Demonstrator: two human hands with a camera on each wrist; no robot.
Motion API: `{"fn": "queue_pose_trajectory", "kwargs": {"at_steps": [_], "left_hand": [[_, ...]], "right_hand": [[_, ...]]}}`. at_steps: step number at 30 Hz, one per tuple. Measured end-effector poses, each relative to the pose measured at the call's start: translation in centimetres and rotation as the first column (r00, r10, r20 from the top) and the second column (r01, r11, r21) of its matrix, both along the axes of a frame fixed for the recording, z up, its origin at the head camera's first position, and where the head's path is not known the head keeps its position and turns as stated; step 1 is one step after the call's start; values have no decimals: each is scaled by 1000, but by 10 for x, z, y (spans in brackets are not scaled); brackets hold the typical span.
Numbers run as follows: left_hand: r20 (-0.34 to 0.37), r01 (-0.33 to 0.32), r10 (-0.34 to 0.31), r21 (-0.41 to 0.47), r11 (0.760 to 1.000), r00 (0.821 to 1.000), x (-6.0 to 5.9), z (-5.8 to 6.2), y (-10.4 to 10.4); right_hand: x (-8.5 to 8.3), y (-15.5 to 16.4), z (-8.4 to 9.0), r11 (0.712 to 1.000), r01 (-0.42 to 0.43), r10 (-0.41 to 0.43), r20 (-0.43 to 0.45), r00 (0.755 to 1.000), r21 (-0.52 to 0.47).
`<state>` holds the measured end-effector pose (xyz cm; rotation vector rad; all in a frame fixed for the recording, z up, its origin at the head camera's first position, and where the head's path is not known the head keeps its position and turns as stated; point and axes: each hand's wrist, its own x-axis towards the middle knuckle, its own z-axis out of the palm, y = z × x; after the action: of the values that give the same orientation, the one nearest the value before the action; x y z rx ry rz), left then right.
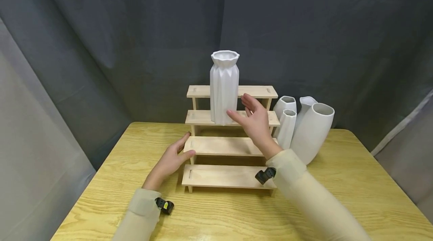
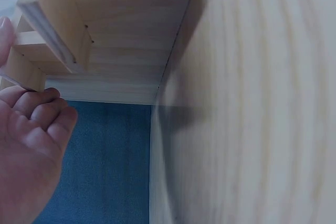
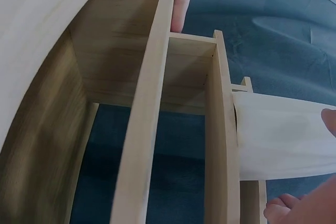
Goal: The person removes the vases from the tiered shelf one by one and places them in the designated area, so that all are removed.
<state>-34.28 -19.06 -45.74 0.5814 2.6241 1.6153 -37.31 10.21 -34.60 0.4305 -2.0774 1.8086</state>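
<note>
Right hand (image 1: 256,120): I saw it loose, fingers straight, just beside the fluted white vase (image 1: 224,87), gripping nothing.
Vase: upright on the stepped wooden rack's (image 1: 224,145) third tier, standing unaided.
Left hand (image 1: 172,160): relaxed against the second tier's left end, likely to steady it.
Beyond: four white vases (image 1: 304,126) clustered right on the table (image 1: 355,192).

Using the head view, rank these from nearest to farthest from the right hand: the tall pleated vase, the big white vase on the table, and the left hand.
From the right hand:
1. Tall pleated vase, on the rack's second shelf from the top, just left of the fingertips.
2. Big white vase, on the table to the right of the rack.
3. Left hand, at the left end of the third shelf down.
</note>
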Motion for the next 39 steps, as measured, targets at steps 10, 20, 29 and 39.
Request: {"fn": "queue_pose_trajectory", "kwargs": {"at_steps": [10,20,29,39], "left_hand": [[1,1,-1,5,1000,1000,0,-1,0],[6,7,-7,12,1000,1000,0,-1,0],[4,1,-1,8,1000,1000,-1,-3,0],[2,9,-9,25,1000,1000,-2,-2,-1]], "right_hand": [[-5,-7,11,1000,-19,19,22,1000,0],[-12,-12,20,1000,-11,11,29,1000,13],[-16,-15,25,998,-54,54,-3,999,12],[-19,-19,35,998,-61,61,4,998,25]]}}
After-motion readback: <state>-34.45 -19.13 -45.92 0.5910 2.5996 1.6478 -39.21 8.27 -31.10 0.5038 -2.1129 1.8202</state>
